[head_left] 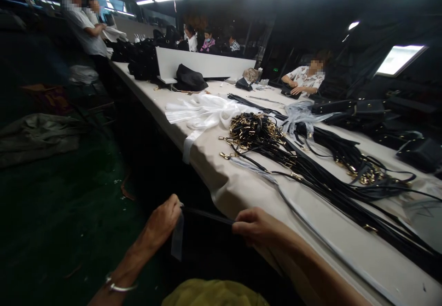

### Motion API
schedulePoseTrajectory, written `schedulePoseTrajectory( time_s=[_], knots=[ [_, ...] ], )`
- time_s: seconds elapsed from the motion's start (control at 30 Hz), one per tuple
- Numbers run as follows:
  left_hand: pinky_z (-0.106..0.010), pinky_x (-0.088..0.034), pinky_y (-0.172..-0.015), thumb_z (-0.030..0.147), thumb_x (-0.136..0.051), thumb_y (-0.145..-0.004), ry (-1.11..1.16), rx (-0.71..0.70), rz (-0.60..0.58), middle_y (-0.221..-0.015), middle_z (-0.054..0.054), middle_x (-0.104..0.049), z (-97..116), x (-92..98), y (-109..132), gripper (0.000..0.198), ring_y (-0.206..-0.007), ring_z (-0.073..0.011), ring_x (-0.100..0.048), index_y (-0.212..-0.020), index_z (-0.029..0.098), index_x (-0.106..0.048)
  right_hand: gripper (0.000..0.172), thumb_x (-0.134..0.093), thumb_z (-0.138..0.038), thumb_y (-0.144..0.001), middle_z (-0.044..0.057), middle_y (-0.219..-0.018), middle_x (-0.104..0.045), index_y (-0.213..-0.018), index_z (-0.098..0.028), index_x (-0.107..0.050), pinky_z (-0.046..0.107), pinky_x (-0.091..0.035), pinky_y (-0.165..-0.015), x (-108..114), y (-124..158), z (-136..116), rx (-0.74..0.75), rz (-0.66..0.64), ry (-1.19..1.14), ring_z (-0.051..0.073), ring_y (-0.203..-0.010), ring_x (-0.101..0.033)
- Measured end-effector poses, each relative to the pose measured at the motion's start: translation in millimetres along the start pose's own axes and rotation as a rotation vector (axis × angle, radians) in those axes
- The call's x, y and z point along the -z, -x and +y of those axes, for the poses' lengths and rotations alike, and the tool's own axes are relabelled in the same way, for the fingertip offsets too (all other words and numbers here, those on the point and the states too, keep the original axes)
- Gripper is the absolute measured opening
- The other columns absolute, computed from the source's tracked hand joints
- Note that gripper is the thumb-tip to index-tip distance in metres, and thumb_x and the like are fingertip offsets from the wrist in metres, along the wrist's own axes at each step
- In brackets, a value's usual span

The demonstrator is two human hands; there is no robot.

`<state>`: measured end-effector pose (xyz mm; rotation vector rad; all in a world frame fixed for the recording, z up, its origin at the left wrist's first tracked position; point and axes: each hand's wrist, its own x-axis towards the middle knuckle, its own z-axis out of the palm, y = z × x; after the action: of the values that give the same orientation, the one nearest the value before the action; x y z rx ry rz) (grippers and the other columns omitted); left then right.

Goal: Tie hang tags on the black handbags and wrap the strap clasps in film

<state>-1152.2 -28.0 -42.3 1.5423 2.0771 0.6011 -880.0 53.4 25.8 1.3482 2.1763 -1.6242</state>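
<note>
Between my two hands runs a thin translucent plastic strip (209,214), drawn out in a nearly straight line over the dark gap beside the table. My left hand (168,216) is closed on one end, and a loose tail of the strip hangs below it. The other end is pinched in my right hand (251,223), close to the table's edge. On the table (241,186), nearest my right hand, lies a bundle of black straps (297,165) with gold metal clasps (253,131) heaped at its end.
White strips (210,110) lie behind the clasps, one draped over the table edge. More black straps (345,149) and black bags (421,154) lie on the right. A person (305,78) sits across the table; another (86,29) stands far left. Grey cloth (37,135) lies on the green floor.
</note>
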Motion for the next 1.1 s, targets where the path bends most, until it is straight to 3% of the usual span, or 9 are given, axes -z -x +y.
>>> schedulePoseTrajectory(
  time_s=[0.1, 0.2, 0.3, 0.4, 0.47, 0.53, 0.7, 0.87, 1.1],
  knots=[
    [-0.029, -0.048, -0.072, 0.026, -0.034, -0.091, 0.022, -0.004, 0.093, -0.11, -0.006, -0.066, -13, 16.1, -4, 0.021, -0.083, -0.0183, -0.065, -0.078, 0.023, -0.05, 0.036, -0.054, -0.049, -0.086, -0.005, -0.051, -0.049, -0.082, -0.015, -0.063, 0.019, -0.026, -0.043, 34, 39, -3, 0.017, 0.049, -0.171, 0.006, -0.043, -0.036],
    [-0.029, -0.05, -0.07, 0.03, -0.04, -0.09, 0.143, -0.14, 0.062, -0.122, -0.005, -0.064, 10, 19.8, -3, 0.02, -0.071, -0.0147, -0.064, -0.078, 0.022, -0.053, 0.034, -0.059, -0.047, -0.085, -0.003, -0.051, -0.054, -0.079, -0.015, -0.065, 0.02, -0.028, -0.046, 48, 61, -31, 0.077, 0.097, -0.119, 0.007, -0.045, -0.04],
    [-0.027, -0.048, -0.061, 0.036, -0.038, -0.094, 0.322, -0.24, 0.002, -0.092, -0.004, -0.071, 61, 27.2, 1, 0.024, -0.049, -0.0107, -0.056, -0.091, 0.02, -0.057, 0.027, -0.058, -0.038, -0.086, -0.002, -0.053, -0.059, -0.072, -0.017, -0.066, 0.021, -0.034, -0.051, 46, 58, -71, 0.15, 0.158, 0.118, 0.009, -0.049, -0.049],
    [-0.022, -0.04, -0.046, 0.044, -0.036, -0.095, 0.548, -0.298, -0.169, -0.055, 0.003, -0.06, 111, 44.1, 8, 0.031, -0.042, -0.0125, -0.052, -0.096, 0.019, -0.054, 0.026, -0.056, -0.035, -0.086, -0.002, -0.054, -0.061, -0.07, -0.017, -0.067, 0.021, -0.032, -0.048, 42, 47, -105, 0.236, 0.2, 0.287, 0.009, -0.05, -0.051],
    [-0.02, -0.037, -0.043, 0.046, -0.037, -0.095, 0.625, -0.346, -0.215, -0.05, 0.005, -0.054, 132, 58.5, 11, 0.03, -0.042, -0.0119, -0.05, -0.09, 0.02, -0.051, 0.028, -0.057, -0.037, -0.086, -0.002, -0.055, -0.061, -0.071, -0.016, -0.067, 0.02, -0.031, -0.046, 46, 45, -119, 0.28, 0.169, 0.303, 0.008, -0.048, -0.048],
    [-0.019, -0.036, -0.044, 0.044, -0.04, -0.094, 0.625, -0.375, -0.128, -0.055, 0.006, -0.053, 136, 73.6, 11, 0.028, -0.044, -0.0097, -0.047, -0.083, 0.02, -0.048, 0.029, -0.06, -0.04, -0.085, -0.003, -0.054, -0.058, -0.072, -0.015, -0.067, 0.019, -0.029, -0.045, 57, 52, -123, 0.279, 0.115, 0.242, 0.006, -0.046, -0.044],
    [-0.02, -0.032, -0.045, 0.041, -0.042, -0.087, 0.585, -0.248, 0.159, -0.06, 0.006, -0.048, 82, 101.3, -15, 0.025, -0.045, -0.008, -0.038, -0.075, 0.02, -0.044, 0.032, -0.067, -0.048, -0.081, -0.006, -0.049, -0.045, -0.08, -0.016, -0.07, 0.02, -0.021, -0.041, 109, 101, -109, 0.191, 0.167, 0.044, 0.005, -0.042, -0.033],
    [-0.023, -0.031, -0.046, 0.04, -0.041, -0.083, 0.427, -0.027, 0.262, -0.051, 0.007, -0.043, 14, 97.1, -46, 0.024, -0.044, -0.0109, -0.037, -0.069, 0.021, -0.045, 0.026, -0.072, -0.043, -0.077, -0.003, -0.054, -0.05, -0.076, -0.017, -0.075, 0.021, -0.025, -0.045, 158, 136, -107, 0.122, 0.361, 0.251, 0.006, -0.047, -0.038],
    [-0.026, -0.035, -0.053, 0.036, -0.037, -0.085, 0.231, 0.147, 0.317, -0.05, 0.004, -0.049, -16, 94.9, -58, 0.022, -0.047, -0.0163, -0.049, -0.068, 0.023, -0.044, 0.044, -0.071, -0.058, -0.069, -0.007, -0.048, -0.04, -0.068, -0.014, -0.074, 0.026, -0.016, -0.048, 189, 163, -118, 0.104, 0.565, 0.368, 0.003, -0.045, -0.03]
  ],
)
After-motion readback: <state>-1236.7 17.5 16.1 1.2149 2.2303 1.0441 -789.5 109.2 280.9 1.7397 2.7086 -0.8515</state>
